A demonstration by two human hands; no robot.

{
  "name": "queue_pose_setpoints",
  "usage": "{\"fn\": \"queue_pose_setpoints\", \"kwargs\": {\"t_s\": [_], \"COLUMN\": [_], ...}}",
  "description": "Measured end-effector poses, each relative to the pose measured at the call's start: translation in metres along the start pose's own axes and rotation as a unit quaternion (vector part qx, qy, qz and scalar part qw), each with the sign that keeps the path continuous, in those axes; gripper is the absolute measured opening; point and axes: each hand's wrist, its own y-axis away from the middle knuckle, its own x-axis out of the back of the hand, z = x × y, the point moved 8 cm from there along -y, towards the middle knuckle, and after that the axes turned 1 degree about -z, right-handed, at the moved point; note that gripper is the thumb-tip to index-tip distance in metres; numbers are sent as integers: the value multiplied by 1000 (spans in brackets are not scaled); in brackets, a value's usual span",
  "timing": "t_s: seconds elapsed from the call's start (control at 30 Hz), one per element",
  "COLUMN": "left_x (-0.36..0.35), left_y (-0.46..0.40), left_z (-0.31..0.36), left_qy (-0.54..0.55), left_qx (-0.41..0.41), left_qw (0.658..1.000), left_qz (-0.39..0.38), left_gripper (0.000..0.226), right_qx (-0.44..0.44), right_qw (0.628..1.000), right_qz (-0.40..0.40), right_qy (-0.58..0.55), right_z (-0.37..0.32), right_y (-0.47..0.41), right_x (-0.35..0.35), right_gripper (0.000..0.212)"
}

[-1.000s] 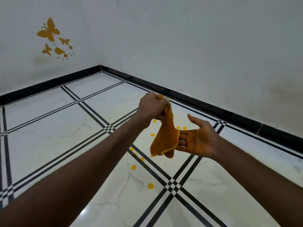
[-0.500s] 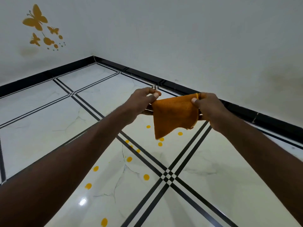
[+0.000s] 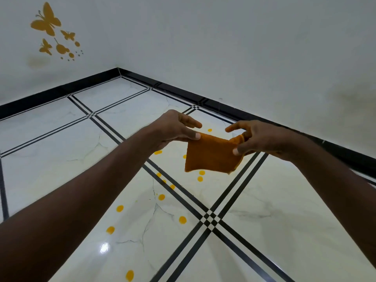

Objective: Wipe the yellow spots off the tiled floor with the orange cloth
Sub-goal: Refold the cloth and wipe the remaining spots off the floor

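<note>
Both arms stretched forward over floor (image 3: 61,151). Left hand (image 3: 173,129) pinches cloth (image 3: 211,155) top-left corner between thumb and finger, other fingers spread loose. Right hand (image 3: 258,137) grips top-right corner, thumb pressed on front, index extended free. Cloth held in air between hands, hanging flat, roughly square, fuzzy orange weave; possibly doubled. Glossy marble-look tiles, black striped borders. Round yellow spots (image 3: 182,220) scattered beneath, toward floor's near edge.

orange cloth (image 3: 211,154) aloft, yellow spots (image 3: 182,219) seemingly unwiped
</note>
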Motion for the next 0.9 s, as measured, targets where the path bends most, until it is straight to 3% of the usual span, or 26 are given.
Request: {"fn": "queue_pose_setpoints", "kwargs": {"t_s": [0.2, 0.37, 0.57, 0.7, 0.77, 0.9], "left_x": [4, 3, 2, -4, -5, -7], "left_y": [2, 4, 3, 9, 16, 26], "left_z": [-9, -10, -27, -37, -37, -38], "left_qy": [-23, -66, 3, 79, 49, -28], "left_qx": [-12, -27, 32, 91, 87, 57], "left_qw": [999, 996, 999, 988, 988, 994], "left_qz": [44, 53, 1, -93, -120, -92], "left_gripper": [30, 27, 30, 30, 30, 24], "right_qx": [18, 48, 63, 70, 72, 65], "right_qw": [987, 986, 986, 983, 985, 990], "right_qz": [34, 103, 137, 151, 131, 70], "right_qy": [154, 123, 72, 79, 84, 106], "right_z": [-5, -3, -1, -2, -2, 4], "right_y": [-4, -4, -5, -3, -4, -8], "right_x": [-3, 11, 17, 20, 17, 5], "right_gripper": [34, 14, 19, 17, 12, 8]}}
